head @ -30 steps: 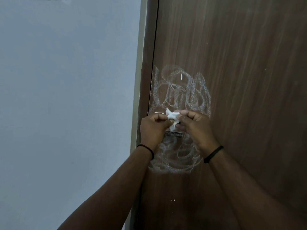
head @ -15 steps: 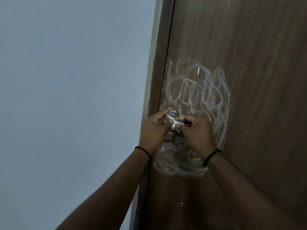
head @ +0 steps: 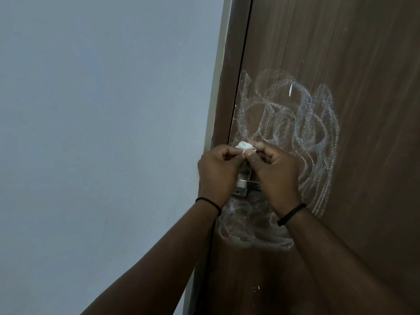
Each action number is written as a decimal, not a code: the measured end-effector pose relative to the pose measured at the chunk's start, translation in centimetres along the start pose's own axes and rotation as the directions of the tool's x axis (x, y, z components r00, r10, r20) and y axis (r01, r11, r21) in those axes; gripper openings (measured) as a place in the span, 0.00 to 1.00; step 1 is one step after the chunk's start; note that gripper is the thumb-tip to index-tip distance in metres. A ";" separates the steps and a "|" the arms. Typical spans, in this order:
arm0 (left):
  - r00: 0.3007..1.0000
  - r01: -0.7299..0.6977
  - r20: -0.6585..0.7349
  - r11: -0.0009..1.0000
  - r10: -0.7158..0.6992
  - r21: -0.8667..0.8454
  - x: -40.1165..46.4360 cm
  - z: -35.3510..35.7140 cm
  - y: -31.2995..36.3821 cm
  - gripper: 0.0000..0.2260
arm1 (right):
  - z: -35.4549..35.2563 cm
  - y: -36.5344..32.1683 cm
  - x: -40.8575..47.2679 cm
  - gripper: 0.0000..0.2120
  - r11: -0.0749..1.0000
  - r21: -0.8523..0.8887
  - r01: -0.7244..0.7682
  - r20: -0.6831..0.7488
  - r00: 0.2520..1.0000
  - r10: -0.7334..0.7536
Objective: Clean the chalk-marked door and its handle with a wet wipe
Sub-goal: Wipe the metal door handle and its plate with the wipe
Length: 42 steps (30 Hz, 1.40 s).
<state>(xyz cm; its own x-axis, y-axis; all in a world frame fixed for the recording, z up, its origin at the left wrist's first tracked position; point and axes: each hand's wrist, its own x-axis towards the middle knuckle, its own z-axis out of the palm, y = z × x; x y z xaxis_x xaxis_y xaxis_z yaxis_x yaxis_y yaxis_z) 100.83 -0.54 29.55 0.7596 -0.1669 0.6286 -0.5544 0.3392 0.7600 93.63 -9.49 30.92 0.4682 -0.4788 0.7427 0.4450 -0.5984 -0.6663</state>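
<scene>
A dark brown wooden door (head: 352, 53) fills the right side, with white chalk scribbles (head: 302, 123) looping across it and a smeared patch below. A small crumpled white wet wipe (head: 244, 146) is pinched between the fingertips of my left hand (head: 218, 173) and my right hand (head: 277, 176), both raised in front of the door. The metal door handle (head: 244, 181) shows in the gap between my hands; most of it is hidden behind them.
A pale blue-grey wall (head: 102, 133) takes up the left half. The door frame (head: 223, 64) runs between the wall and the door. A black band circles each wrist.
The view has shifted, so the door sits further right in the frame. My hands stay together on the wipe, which is now bunched smaller at my fingertips, just above the handle.
</scene>
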 end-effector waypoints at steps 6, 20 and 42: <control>0.986 -0.165 0.057 0.922 0.155 0.351 0.3 -0.8 0.1 0.09 | -0.7 0.1 2.0 0.12 0.948 -0.293 0.123 -0.054 0.988 -0.145; 0.994 -0.083 -0.021 0.893 0.103 0.442 -1.1 0.0 0.4 0.12 | -0.6 0.4 2.4 0.06 0.449 -0.726 0.520 0.429 0.854 -0.295; 0.956 0.287 -0.042 0.955 -0.291 -0.071 0.0 0.9 -2.2 0.14 | -1.7 1.2 2.6 0.03 0.750 -0.594 0.291 0.169 0.957 -0.237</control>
<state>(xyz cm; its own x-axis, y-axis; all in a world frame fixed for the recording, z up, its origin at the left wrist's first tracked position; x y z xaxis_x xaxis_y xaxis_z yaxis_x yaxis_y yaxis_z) 101.75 -2.18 28.01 0.9014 -0.2196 0.3731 -0.2873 0.3415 0.8949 94.12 -12.50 32.16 0.4714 -0.2074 0.8572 0.0167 -0.9697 -0.2438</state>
